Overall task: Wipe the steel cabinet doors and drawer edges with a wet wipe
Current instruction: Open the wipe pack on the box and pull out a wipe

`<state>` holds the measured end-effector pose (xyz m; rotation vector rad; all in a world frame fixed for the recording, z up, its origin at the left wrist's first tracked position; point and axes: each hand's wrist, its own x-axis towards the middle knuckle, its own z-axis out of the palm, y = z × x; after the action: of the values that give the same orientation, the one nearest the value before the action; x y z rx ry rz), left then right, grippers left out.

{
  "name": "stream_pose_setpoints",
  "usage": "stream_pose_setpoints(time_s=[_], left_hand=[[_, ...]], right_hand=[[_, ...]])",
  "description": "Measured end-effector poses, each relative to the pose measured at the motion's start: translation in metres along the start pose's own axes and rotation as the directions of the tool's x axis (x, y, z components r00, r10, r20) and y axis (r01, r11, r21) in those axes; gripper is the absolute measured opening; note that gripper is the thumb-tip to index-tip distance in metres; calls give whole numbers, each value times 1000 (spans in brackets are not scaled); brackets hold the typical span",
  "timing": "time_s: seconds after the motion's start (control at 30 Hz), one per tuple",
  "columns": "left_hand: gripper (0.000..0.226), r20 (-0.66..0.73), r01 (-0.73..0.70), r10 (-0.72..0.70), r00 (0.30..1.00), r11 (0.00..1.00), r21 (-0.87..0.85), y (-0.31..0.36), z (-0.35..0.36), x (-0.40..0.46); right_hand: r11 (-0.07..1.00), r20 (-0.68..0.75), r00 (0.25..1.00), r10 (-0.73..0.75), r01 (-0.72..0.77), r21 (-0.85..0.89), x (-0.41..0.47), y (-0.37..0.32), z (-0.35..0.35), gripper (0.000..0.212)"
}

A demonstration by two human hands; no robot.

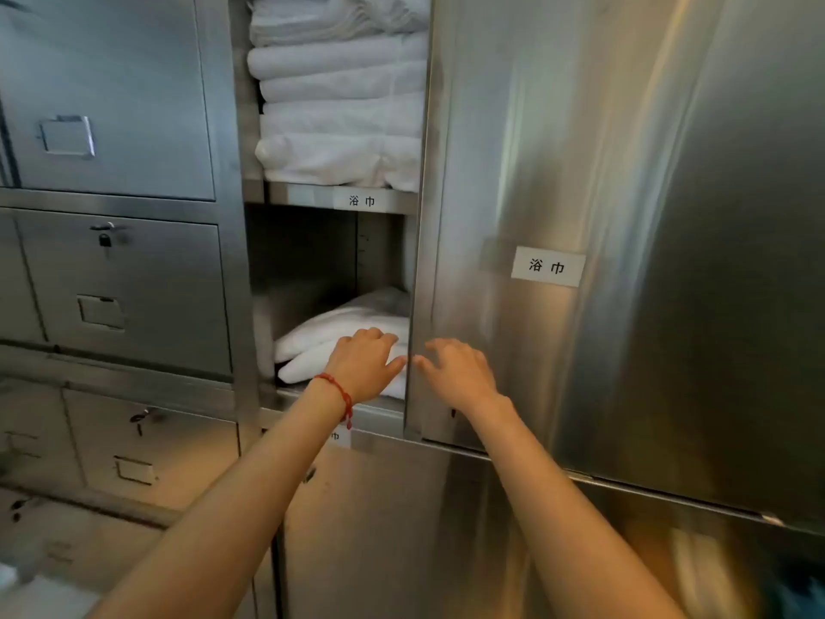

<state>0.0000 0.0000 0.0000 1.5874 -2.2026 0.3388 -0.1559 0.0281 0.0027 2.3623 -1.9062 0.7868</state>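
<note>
A tall steel cabinet door (pixel 625 243) stands partly open on the right, with a white label on it. My left hand (pixel 364 366), with a red cord bracelet at the wrist, reaches into the lower shelf compartment and rests on folded white towels (pixel 326 341); its fingers lie toward the door's edge. My right hand (pixel 460 373) is on the door's outer face near that edge, fingers spread and lightly bent. No wet wipe is visible in either hand.
A stack of folded white towels (pixel 339 96) fills the upper shelf above a labelled shelf edge (pixel 361 201). Steel drawers (pixel 129 297) with a small padlock and recessed handles line the left side. A lower steel door (pixel 402 529) is closed beneath my arms.
</note>
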Motion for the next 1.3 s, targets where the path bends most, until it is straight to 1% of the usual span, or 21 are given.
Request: stream_pose_setpoints(time_s=[0.23, 0.33, 0.47, 0.73, 0.97, 1.3], left_hand=[[49, -1, -54, 54, 999, 998, -34, 42, 11, 19], [48, -13, -85, 84, 996, 995, -53, 62, 16, 26], [48, 14, -122, 124, 992, 990, -75, 90, 22, 36], [47, 47, -207, 212, 976, 974, -91, 142, 39, 40], [47, 59, -297, 306, 950, 946, -128, 170, 55, 48], [45, 51, -459, 478, 877, 864, -206, 193, 63, 68]], right_hand=[[987, -21, 1000, 8, -12, -161, -4, 38, -16, 49], [980, -35, 999, 33, -39, -193, -8, 55, -25, 48], [968, -23, 997, 77, -80, -239, -16, 80, -36, 46], [947, -51, 983, 177, -185, -265, -40, 127, -51, 42], [908, -79, 953, 294, -304, -288, -60, 154, -60, 41], [831, -158, 879, 450, -477, -286, -77, 167, -67, 43]])
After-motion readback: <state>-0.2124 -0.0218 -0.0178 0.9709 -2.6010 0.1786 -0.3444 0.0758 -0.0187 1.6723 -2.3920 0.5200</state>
